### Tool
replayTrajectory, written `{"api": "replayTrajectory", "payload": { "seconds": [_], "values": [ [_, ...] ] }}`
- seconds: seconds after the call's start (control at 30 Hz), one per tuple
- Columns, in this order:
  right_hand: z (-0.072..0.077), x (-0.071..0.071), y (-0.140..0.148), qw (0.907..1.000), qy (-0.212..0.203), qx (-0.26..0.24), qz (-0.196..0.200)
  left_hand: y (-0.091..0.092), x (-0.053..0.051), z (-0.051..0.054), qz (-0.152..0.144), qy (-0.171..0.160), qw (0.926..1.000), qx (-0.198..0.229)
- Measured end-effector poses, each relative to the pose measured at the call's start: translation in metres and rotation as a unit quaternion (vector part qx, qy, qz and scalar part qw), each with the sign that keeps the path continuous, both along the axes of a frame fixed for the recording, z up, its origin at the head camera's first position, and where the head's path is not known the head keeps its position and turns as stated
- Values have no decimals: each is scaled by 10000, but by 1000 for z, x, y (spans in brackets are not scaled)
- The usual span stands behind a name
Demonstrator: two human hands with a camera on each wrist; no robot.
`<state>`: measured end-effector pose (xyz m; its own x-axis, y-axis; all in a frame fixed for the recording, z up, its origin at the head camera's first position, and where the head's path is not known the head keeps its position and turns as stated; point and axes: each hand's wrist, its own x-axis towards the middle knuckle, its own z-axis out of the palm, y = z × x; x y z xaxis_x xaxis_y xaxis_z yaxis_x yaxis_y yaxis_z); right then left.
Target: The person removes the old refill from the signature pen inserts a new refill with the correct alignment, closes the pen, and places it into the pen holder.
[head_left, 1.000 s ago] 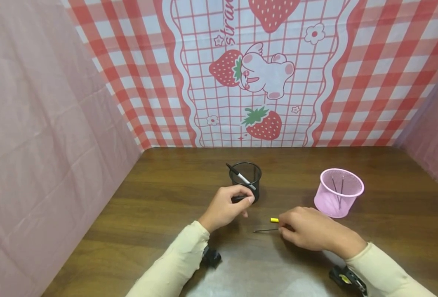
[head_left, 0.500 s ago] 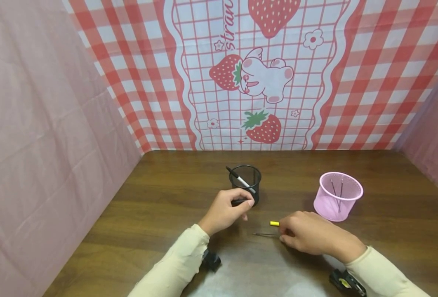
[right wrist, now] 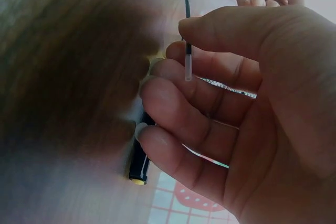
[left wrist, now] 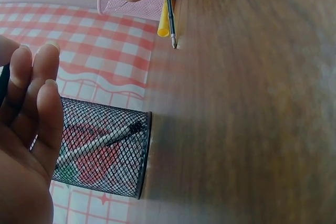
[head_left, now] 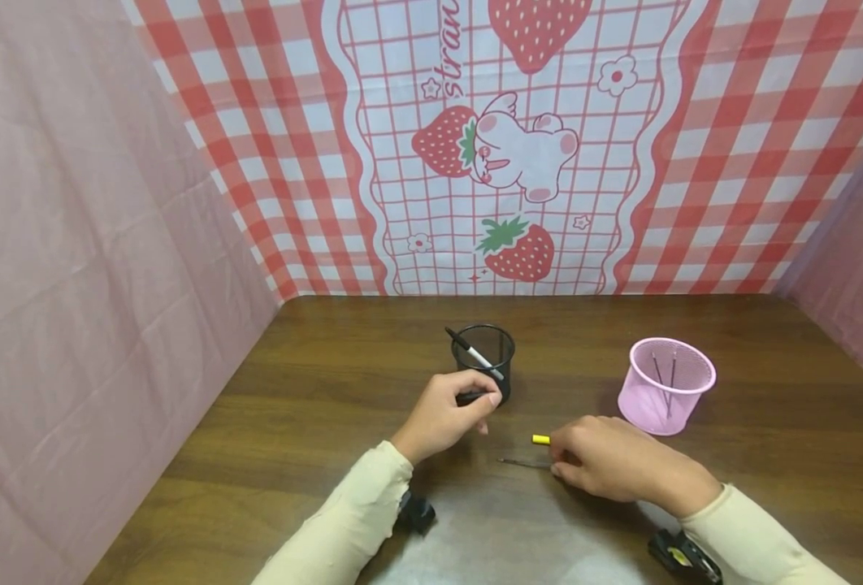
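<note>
My right hand point(head_left: 622, 459) pinches a thin dark pen refill point(right wrist: 188, 48) between thumb and index finger. Its metal tip points left, low over the table, and its clear end shows in the right wrist view. Beneath the other fingers lies a black pen-like stick with a yellow end point(head_left: 540, 439). My left hand point(head_left: 446, 413), in front of the black mesh cup point(head_left: 505, 387), holds a slim black thing point(left wrist: 4, 81), mostly hidden by the fingers. A white marker with a black cap point(head_left: 473, 353) leans in that cup.
A pink mesh cup point(head_left: 647, 410) stands right of the black one, with two thin dark refills point(head_left: 671, 378) leaning inside. The brown wooden table point(head_left: 314, 422) meets a red checked cloth point(head_left: 307, 195) at the back and pale pink cloth point(head_left: 168, 268) at the left.
Against one second ago, the whole head view sits slightly lower in the frame. Both hands keep their grips and places; the refill's angle differs very little.
</note>
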<state>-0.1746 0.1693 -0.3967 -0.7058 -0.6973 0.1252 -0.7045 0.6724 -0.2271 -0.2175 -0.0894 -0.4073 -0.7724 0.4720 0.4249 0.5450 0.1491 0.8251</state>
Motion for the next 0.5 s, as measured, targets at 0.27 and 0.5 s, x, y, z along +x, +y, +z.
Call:
{"api": "replayTrajectory", "payload": {
  "seconds": [0.27, 0.5],
  "values": [
    [0, -1, 0, 10000, 24, -8, 55, 0, -1, 0, 7, 42, 10000, -7],
    [0, -1, -1, 10000, -27, 8, 18, 0, 0, 0, 55, 41, 10000, -24]
  ]
}}
